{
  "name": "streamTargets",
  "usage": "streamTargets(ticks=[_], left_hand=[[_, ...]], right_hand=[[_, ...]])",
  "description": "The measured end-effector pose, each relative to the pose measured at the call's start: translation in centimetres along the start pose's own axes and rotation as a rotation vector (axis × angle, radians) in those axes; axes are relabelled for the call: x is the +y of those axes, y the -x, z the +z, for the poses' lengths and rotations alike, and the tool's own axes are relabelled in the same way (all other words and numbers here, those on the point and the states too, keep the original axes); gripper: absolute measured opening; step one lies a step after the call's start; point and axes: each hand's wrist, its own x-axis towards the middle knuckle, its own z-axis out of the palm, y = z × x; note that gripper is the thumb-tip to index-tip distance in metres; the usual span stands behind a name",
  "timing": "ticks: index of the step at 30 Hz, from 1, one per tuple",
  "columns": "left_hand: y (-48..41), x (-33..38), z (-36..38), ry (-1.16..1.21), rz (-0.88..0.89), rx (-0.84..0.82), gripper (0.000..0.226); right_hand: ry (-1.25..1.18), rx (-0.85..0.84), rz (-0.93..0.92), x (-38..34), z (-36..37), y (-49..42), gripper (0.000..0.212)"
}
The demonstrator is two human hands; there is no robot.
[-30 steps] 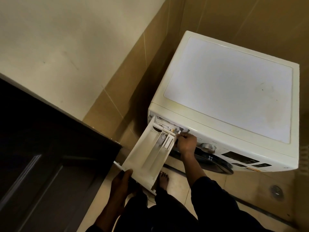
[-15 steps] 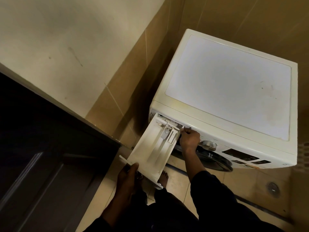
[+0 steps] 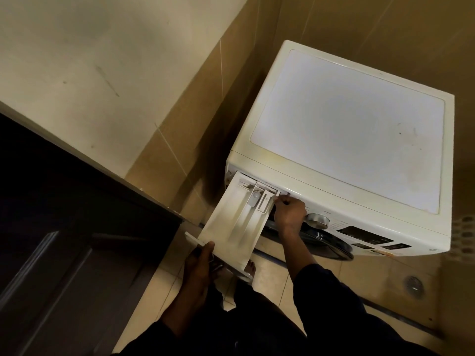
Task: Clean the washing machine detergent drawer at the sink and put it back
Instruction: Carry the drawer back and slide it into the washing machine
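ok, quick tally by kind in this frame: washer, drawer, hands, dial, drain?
Washer: 1
Drawer: 1
Hands: 2, left hand and right hand
Dial: 1
Floor drain: 1
Total: 6

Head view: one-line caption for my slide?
Left hand and right hand hold the detergent drawer, partly inside the washing machine.
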Motion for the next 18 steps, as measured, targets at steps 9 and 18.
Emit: streamTargets(ticks=[9, 18], left_hand=[[-1.8, 0.3, 3.1, 0.136, -0.097, -0.023, 0.041], [-3.1, 1.1, 5.2, 0.149, -0.071, -0.095, 0.058]], right_hand=[[0.008, -0.026, 0.013, -0.4, -0.4, -0.7, 0.014], [0.119, -0.083, -0.073, 0.7, -1.9, -0.8, 0.018]])
